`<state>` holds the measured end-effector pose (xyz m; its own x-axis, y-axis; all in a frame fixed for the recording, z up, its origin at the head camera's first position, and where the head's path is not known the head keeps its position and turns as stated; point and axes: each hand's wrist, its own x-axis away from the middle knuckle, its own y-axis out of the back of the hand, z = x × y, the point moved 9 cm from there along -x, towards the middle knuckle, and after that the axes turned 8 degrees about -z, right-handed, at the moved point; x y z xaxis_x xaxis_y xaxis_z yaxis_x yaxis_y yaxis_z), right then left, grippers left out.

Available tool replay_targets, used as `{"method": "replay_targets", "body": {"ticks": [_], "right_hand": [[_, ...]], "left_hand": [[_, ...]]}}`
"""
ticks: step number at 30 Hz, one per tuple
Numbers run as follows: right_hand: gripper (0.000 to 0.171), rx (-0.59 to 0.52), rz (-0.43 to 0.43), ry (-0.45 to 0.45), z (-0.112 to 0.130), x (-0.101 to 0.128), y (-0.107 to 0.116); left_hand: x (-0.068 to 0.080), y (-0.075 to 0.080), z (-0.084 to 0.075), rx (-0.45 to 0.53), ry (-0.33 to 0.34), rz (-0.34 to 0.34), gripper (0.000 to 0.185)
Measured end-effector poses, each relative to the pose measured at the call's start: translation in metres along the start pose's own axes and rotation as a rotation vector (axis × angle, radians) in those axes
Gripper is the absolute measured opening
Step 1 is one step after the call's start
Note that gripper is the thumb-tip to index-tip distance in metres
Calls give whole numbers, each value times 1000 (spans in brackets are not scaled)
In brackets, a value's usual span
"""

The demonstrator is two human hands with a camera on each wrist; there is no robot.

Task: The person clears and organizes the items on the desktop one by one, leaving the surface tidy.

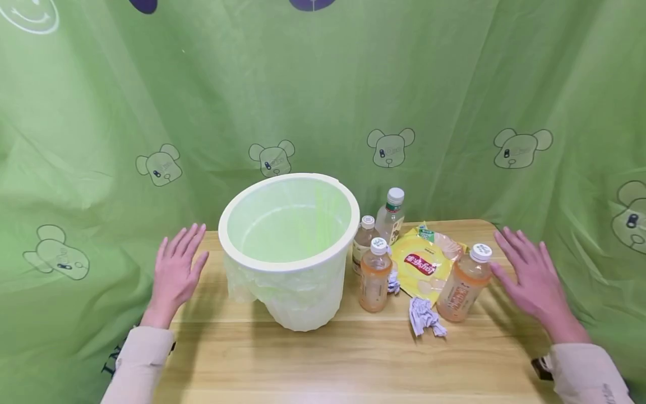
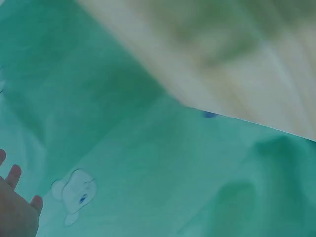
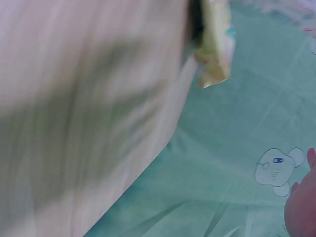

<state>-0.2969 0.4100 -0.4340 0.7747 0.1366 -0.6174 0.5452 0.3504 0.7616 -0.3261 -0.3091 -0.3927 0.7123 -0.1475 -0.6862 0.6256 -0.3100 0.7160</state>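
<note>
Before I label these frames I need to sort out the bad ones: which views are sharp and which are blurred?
Head view: sharp, evenly lit, soft shadows under the bin and bottles; the edges bend a little. Left wrist view: soft, the table smeared, only fingertips of the left hand showing. Right wrist view: heavy blur across the table, the yellow packet fuzzy.

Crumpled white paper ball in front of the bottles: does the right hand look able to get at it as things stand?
Probably yes. The crumpled white paper ball lies on the bare wooden table, nothing on top. The open right hand hovers beside the orange-drink bottle with white cap, which stands between them, but the near side is free.
</note>
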Motion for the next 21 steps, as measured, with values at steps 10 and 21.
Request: {"method": "replay_targets", "body": {"ticks": [10,21], "right_hand": [[56,-510,-147,-161,29,-17,30],[57,-689,-159,-153,64,-26,46]], "left_hand": [[-29,46,-27,323,77,-199,52],[-35,59,-72,609,12,-309,52]]}}
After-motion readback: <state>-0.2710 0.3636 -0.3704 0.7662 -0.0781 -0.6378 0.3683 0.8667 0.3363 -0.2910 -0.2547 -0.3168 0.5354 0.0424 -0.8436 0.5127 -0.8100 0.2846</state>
